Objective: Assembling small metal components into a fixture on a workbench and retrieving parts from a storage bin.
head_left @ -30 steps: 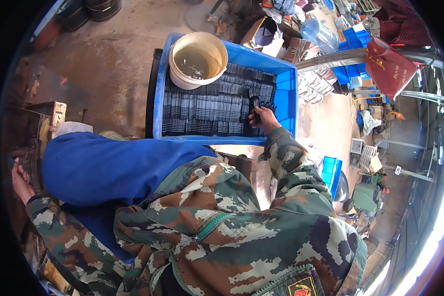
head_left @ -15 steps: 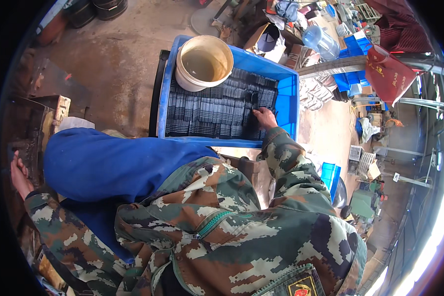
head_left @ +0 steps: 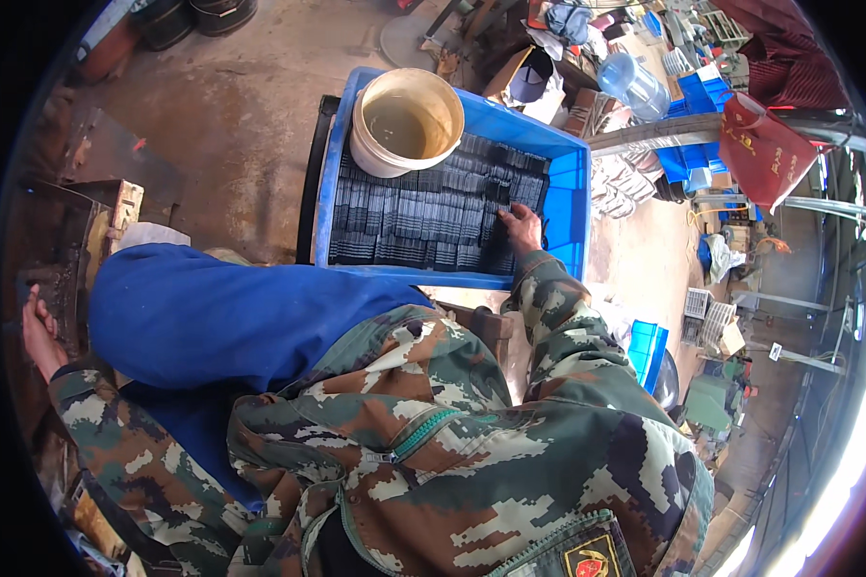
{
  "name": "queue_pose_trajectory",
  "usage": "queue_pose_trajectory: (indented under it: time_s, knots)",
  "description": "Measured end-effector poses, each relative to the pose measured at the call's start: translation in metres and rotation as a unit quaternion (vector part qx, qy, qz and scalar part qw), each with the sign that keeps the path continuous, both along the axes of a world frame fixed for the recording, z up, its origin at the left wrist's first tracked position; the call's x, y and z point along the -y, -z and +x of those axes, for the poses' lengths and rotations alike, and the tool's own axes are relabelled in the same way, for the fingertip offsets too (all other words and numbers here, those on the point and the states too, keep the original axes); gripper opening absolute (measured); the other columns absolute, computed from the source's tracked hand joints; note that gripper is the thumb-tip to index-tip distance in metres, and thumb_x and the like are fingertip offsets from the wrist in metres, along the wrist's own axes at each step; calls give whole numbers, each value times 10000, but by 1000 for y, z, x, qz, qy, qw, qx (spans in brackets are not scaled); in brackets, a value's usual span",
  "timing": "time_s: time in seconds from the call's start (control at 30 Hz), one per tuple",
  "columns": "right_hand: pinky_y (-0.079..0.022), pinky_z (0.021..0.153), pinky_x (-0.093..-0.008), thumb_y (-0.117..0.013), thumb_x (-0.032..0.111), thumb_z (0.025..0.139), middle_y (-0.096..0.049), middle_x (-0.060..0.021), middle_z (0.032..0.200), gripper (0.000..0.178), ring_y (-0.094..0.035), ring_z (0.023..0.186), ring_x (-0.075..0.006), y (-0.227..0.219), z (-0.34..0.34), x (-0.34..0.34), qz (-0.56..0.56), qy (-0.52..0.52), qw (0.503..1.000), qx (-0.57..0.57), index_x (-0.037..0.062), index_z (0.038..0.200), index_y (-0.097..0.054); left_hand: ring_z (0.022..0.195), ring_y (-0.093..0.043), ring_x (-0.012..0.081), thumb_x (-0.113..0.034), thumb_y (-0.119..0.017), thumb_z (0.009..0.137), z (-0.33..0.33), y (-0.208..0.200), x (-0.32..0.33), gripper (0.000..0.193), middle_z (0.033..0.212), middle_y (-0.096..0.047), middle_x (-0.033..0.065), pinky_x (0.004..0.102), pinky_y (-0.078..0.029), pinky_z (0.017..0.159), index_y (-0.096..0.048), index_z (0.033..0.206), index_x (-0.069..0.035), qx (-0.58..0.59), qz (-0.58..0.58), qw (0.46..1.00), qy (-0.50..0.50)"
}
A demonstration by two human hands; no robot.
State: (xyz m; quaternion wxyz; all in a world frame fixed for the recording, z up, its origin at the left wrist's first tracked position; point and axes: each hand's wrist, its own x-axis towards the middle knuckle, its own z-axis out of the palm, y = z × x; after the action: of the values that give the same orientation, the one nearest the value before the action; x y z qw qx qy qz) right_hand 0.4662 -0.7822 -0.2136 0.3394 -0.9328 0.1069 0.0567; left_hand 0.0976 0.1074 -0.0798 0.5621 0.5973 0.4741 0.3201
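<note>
My right hand [head_left: 522,230] is inside a blue plastic crate [head_left: 570,192], at its right end. Its fingers and thumb are bent around dark flat pieces [head_left: 423,216], which stand packed on edge in rows; how many it grips is hidden. Over the far left part of the rows sits a round cream bucket [head_left: 359,144] with cloudy liquid inside. At the far left my left hand [head_left: 43,337] is held out beside a dark machine [head_left: 77,245], fingers stretched and apart, with nothing visible in it. A blue cloth [head_left: 212,313] covers my lap.
Dark buckets [head_left: 223,13] stand at the upper left. A clear water jug [head_left: 633,85], blue bins [head_left: 700,96] and heaped goods lie at the upper right. A red banner [head_left: 765,149] hangs from a metal rail. Another blue bin [head_left: 647,348] is right of my right arm.
The view has shifted slightly. My right hand stays at the same end of the crate, its fingers turned a little more toward the far side. My left hand has barely moved.
</note>
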Motion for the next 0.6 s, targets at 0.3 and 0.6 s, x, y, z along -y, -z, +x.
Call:
queue_pose_trajectory:
  time_s: [0.3, 0.6]
  knots:
    - [-516, 468, -310, -735, 288, 870, -702, -114, 924, 598, -615, 582, -155, -31, -1, -31, -8, -5, 991, -134, 3, 1361, -548, 540, -342, 6, -245, -571, 1001, -17, -8, -10, 316, 722, -456, -90, 197, -251, 492, -648, 1250, -66, 20, 4, 1000, 9]
    - [-512, 888, -357, -677, 245, 887, -697, -184, 1056, 504, -664, 988, -255, -76, 29, -39, 66, 0, 993, 94, -18, 1304, -572, 565, -293, 29, -232, -515, 1023, -44, -5, -8, 305, 784, -418, -66, 188, -257, 518, -672, 1274, -157, 99, -8, 995, -4]
